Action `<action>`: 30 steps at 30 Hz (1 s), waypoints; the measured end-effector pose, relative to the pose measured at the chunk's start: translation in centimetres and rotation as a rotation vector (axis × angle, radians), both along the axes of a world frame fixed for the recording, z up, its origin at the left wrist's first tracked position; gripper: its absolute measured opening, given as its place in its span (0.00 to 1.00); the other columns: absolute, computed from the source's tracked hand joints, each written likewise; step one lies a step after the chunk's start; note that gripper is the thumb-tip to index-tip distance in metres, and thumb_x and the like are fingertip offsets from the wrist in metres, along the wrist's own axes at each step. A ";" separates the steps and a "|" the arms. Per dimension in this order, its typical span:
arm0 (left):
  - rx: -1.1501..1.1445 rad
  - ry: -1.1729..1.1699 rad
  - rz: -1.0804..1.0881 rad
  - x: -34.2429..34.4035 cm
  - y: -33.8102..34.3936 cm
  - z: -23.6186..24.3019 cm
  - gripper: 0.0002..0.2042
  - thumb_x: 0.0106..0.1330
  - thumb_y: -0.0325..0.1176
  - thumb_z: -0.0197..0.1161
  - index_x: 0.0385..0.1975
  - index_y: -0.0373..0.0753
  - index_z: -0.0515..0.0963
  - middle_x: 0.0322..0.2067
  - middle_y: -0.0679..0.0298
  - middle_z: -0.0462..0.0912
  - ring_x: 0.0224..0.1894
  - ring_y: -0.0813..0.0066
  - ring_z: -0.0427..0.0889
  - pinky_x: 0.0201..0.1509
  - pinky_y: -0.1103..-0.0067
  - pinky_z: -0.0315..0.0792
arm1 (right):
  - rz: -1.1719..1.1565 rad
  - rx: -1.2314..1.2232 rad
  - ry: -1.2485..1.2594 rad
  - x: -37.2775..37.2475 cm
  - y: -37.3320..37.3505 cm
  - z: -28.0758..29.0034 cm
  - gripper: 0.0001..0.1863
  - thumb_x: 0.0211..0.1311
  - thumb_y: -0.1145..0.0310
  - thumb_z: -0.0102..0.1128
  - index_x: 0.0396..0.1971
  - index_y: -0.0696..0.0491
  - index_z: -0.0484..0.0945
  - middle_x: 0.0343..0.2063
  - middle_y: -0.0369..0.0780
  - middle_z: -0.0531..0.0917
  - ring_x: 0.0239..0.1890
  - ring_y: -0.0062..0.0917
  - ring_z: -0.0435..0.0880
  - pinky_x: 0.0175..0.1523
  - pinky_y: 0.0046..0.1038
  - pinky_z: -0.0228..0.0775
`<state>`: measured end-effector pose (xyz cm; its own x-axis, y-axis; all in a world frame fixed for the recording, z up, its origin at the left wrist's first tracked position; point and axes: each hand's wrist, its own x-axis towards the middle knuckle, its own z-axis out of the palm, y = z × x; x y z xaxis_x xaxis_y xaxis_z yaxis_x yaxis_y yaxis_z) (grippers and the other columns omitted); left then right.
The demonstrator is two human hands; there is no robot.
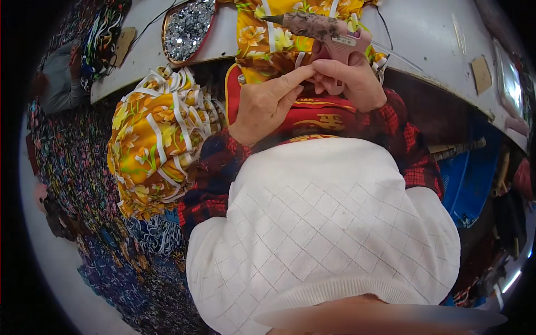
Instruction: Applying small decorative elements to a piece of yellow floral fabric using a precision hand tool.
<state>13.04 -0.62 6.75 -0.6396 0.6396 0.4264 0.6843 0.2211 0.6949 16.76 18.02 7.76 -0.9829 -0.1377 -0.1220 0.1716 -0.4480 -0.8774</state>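
My right hand is wrapped round the handle of a pink glue gun. Its dark nozzle points left, and brown smudges cover its barrel. My left hand reaches in from the left with thumb and forefinger pinched against the tip of my right thumb. Whatever lies between those fingertips is too small or hidden to make out. Beneath and beyond the glue gun lies yellow floral fabric with white bands, spread over the table edge. A red cloth with yellow lettering covers my lap under both hands.
An oval dish of shiny silver pieces stands on the white table. To my left bulges a heap of yellow floral strips. Multicoloured bundles pile up beyond it. At right are a blue crate and a cardboard piece.
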 end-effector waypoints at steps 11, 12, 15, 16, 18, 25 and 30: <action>0.027 0.104 -0.086 -1.2 -0.1 -1.6 0.20 0.54 0.22 0.58 0.49 0.46 0.74 0.22 0.61 0.78 0.21 0.70 0.78 0.24 0.79 0.72 | -0.015 -0.146 -0.088 0.1 0.0 -0.9 0.08 0.52 0.72 0.56 0.32 0.58 0.72 0.19 0.37 0.75 0.20 0.21 0.76 0.28 0.21 0.70; 0.032 0.107 -0.081 -1.4 0.0 -1.7 0.20 0.54 0.22 0.58 0.49 0.46 0.74 0.22 0.61 0.78 0.21 0.70 0.78 0.24 0.79 0.72 | -0.033 -0.165 -0.081 0.0 0.0 -1.0 0.08 0.53 0.71 0.55 0.33 0.58 0.72 0.19 0.37 0.74 0.20 0.22 0.75 0.28 0.23 0.69; 0.010 0.146 -0.078 -2.0 -0.2 -1.8 0.21 0.54 0.22 0.58 0.49 0.47 0.74 0.20 0.62 0.77 0.19 0.71 0.76 0.22 0.79 0.71 | -0.022 -0.135 -0.063 -0.1 0.0 -1.0 0.08 0.53 0.71 0.55 0.32 0.57 0.72 0.18 0.36 0.73 0.19 0.21 0.74 0.27 0.22 0.68; -0.017 0.186 -0.085 -2.1 -0.4 -1.8 0.21 0.53 0.23 0.58 0.49 0.47 0.74 0.20 0.63 0.77 0.19 0.71 0.76 0.22 0.79 0.71 | -0.023 -0.130 -0.061 -0.1 0.1 -1.1 0.08 0.53 0.71 0.55 0.32 0.57 0.72 0.18 0.36 0.73 0.19 0.21 0.74 0.27 0.22 0.68; -0.047 0.222 -0.091 -2.3 -0.4 -1.9 0.21 0.53 0.23 0.58 0.48 0.47 0.74 0.19 0.64 0.76 0.18 0.72 0.75 0.21 0.79 0.70 | -0.027 -0.121 -0.109 -0.2 0.1 -1.2 0.09 0.51 0.71 0.58 0.31 0.57 0.72 0.18 0.36 0.74 0.18 0.19 0.75 0.25 0.18 0.69; -0.106 0.188 -0.136 -2.2 -0.3 -1.9 0.18 0.53 0.23 0.58 0.46 0.45 0.76 0.20 0.63 0.77 0.19 0.72 0.76 0.22 0.79 0.70 | 0.008 -0.226 -0.239 -0.3 0.4 -1.7 0.10 0.51 0.71 0.58 0.33 0.57 0.71 0.18 0.36 0.74 0.17 0.15 0.73 0.22 0.18 0.67; -0.184 0.127 -0.153 -2.4 -0.2 -2.0 0.16 0.55 0.22 0.58 0.45 0.42 0.76 0.22 0.61 0.79 0.21 0.70 0.79 0.24 0.80 0.71 | -0.018 -0.246 -0.188 -0.1 0.3 -1.9 0.09 0.51 0.72 0.55 0.33 0.58 0.70 0.20 0.36 0.74 0.17 0.14 0.70 0.22 0.18 0.68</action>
<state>10.67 -0.86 4.76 -0.4783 0.7991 0.3642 0.7985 0.2232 0.5590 16.68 18.35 5.87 -0.9489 -0.1681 -0.2672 0.3106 -0.6476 -0.6958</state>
